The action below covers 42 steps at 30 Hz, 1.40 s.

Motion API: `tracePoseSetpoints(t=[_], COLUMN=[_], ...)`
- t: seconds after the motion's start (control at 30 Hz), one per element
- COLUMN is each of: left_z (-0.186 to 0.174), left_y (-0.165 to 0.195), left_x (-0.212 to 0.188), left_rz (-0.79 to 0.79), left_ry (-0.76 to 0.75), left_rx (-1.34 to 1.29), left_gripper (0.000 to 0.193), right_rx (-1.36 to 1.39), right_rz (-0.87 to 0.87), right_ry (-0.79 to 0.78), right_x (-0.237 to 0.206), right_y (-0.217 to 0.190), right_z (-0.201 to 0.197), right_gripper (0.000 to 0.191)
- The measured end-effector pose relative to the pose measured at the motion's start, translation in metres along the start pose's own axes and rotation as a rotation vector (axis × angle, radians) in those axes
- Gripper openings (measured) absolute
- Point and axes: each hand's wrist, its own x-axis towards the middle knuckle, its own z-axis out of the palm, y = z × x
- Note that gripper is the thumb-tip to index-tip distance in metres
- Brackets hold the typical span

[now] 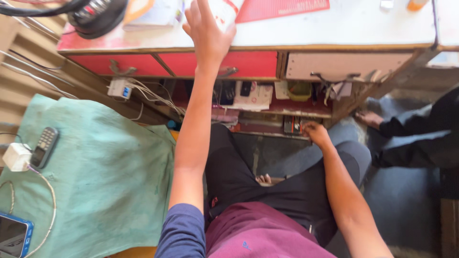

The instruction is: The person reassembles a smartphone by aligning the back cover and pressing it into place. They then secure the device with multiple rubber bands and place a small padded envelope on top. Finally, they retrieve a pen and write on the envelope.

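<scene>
Seated person reaching up to a desktop package and down into the shelf beneath.

The left hand point(208, 31) lies fingers spread against a white package with red markings point(224, 10) at the near edge of the white desktop point(344, 26); the package's long axis runs away from the person, its far end cut off by the frame. Just beside it lies a red ribbed mat point(282, 7). The right hand point(315, 133) is curled, fingers closed at small dark items point(292, 125) on the lower shelf; what it pinches cannot be told. Red drawer fronts point(239, 63) sit under the desk edge. A green cloth point(100, 177) at left carries a keypad phone point(44, 146), a white charger point(16, 156) and a blue-edged smartphone point(14, 235).
</scene>
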Motion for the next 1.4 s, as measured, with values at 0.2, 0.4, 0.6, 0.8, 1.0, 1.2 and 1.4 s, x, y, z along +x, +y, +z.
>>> tracePoseSetpoints(t=[0.2, 0.4, 0.6, 0.8, 1.0, 1.2, 1.4], left_z=[-0.059, -0.111, -0.128, -0.124, -0.119, -0.122, -0.126], left_y=[-0.061, -0.128, -0.160, -0.177, -0.183, -0.195, -0.199], left_x=[-0.017, -0.041, -0.068, -0.084, -0.091, -0.102, -0.108], left_rz=[0.479, 0.606, 0.532, 0.471, 0.468, 0.439, 0.483], left_ry=[-0.005, -0.153, -0.150, -0.151, -0.179, -0.190, -0.176], left_rx=[-0.058, -0.137, -0.283, -0.317, -0.326, -0.360, -0.335], left_gripper=[0.087, 0.094, 0.097, 0.095, 0.093, 0.091, 0.089], right_rx=[0.006, -0.003, -0.021, -0.027, -0.052, -0.061, -0.101], right_rz=[0.072, 0.107, 0.122, 0.163, 0.150, 0.166, 0.159], right_ry=[-0.039, -0.118, -0.156, -0.134, -0.108, -0.114, -0.133], right_x=[0.000, 0.016, 0.017, 0.013, 0.010, 0.008, 0.009], right_y=[0.003, 0.018, 0.030, 0.039, 0.041, 0.037, 0.035], right_z=[0.008, 0.037, 0.059, 0.063, 0.067, 0.077, 0.082], right_gripper=[0.018, 0.017, 0.018, 0.020, 0.020, 0.022, 0.023])
